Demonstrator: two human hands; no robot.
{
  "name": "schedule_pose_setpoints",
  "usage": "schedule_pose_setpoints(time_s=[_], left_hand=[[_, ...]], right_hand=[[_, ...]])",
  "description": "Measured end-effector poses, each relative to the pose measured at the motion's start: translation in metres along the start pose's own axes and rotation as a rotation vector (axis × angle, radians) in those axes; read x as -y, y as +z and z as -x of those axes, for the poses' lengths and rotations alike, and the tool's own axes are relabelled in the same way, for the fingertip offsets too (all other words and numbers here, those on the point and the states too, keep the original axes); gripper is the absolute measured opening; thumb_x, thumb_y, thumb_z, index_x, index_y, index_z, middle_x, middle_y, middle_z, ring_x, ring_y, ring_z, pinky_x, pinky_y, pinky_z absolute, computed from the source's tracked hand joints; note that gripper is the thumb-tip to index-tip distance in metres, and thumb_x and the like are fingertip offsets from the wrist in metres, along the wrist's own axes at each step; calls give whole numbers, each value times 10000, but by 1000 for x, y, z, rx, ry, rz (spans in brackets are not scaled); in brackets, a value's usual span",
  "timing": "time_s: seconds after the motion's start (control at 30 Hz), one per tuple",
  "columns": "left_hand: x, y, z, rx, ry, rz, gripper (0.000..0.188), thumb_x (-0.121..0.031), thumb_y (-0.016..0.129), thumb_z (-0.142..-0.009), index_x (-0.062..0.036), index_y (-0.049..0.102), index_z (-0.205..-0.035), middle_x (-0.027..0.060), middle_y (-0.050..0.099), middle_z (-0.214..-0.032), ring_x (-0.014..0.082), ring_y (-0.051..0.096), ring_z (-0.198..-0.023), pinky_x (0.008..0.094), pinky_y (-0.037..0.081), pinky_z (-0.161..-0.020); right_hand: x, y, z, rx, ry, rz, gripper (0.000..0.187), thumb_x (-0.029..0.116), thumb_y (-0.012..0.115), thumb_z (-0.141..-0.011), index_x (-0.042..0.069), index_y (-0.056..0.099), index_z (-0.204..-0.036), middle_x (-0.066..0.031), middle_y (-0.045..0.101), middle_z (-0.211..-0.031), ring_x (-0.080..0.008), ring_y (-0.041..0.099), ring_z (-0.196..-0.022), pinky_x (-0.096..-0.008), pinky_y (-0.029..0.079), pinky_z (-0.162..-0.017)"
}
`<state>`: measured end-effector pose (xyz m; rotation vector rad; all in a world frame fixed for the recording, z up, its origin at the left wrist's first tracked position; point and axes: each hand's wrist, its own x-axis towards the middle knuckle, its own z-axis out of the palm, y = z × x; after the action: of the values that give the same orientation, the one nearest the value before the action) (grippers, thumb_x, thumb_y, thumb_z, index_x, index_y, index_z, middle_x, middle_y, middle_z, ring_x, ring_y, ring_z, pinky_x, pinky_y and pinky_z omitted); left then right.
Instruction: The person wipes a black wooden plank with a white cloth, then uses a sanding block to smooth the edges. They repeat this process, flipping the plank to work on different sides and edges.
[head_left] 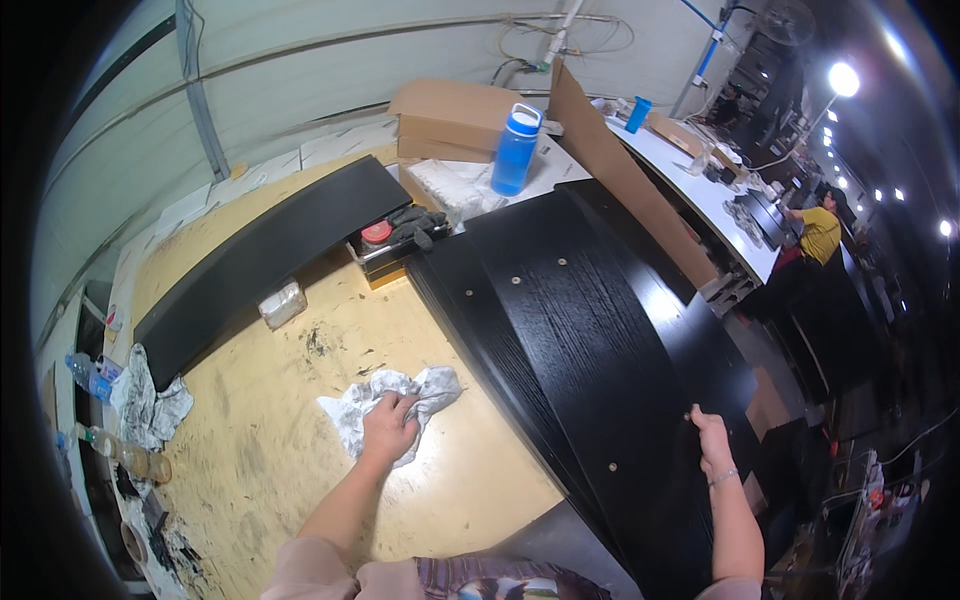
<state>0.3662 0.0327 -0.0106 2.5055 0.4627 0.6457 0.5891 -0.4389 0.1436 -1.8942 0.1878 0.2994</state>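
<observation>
My left hand point(391, 425) is closed on a crumpled white rag point(440, 385) with grey smudges, pressed on the smeared yellowish tabletop point(270, 480). Over a stack of black panels point(560, 330) to the right is my right hand point(711, 440), its fingers curled in at the top panel's right part. A small fitting seems to be at those fingertips, but what they hold is too small to make out. Several small round metal fittings dot the top panels. Another long, black curved panel point(270, 260) lies across the far left of the table.
Beyond the stack stands a blue bottle point(513, 160) beside a cardboard box point(450, 110). Dark gloves point(415, 228) and a red round lid point(376, 233) lie on a small box. Bottles and another rag point(150, 405) line the left edge. A person in yellow point(820, 235) works at right.
</observation>
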Motion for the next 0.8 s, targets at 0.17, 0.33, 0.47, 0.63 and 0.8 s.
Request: schedule_pose_setpoints(time_s=[0.17,0.33,0.47,0.63,0.8], left_hand=[[5,-1,1,-1,7,-35,346,-143,636,-675,-175,684,-1016,51,585,-866,252,621,-778,375,527,-654],[3,-1,-1,-28,7,-5,342,-132,635,-664,-175,684,-1000,40,575,-846,245,618,-737,370,527,-639],[2,0,-1,-27,-19,11,327,-111,626,-683,-158,694,-999,48,589,-844,254,620,-752,368,526,-652],[4,8,-18,-136,-349,286,345,-69,592,-745,-107,716,-1065,141,654,-878,314,635,-847,367,506,-770],[10,-22,-171,-416,-369,425,341,-137,552,-825,-19,661,-1125,206,663,-1007,343,641,-959,394,482,-862]], right_hand=[[-1,45,-39,169,59,-52,341,257,587,-963,-21,683,-790,-60,652,-731,-133,592,-631,-281,472,-629],[-22,62,-58,168,41,20,354,294,583,-966,3,659,-780,-62,639,-712,-148,599,-616,-288,489,-598],[-27,63,-59,77,-74,377,329,303,605,-940,8,673,-812,-112,662,-739,-243,623,-636,-358,500,-647],[-3,90,-44,-236,-599,1019,346,341,663,-860,17,668,-983,-164,633,-886,-350,623,-800,-436,495,-752],[-8,126,-48,-113,-332,1025,497,420,557,-919,-40,606,-1100,-278,661,-1000,-431,631,-969,-496,496,-831]])
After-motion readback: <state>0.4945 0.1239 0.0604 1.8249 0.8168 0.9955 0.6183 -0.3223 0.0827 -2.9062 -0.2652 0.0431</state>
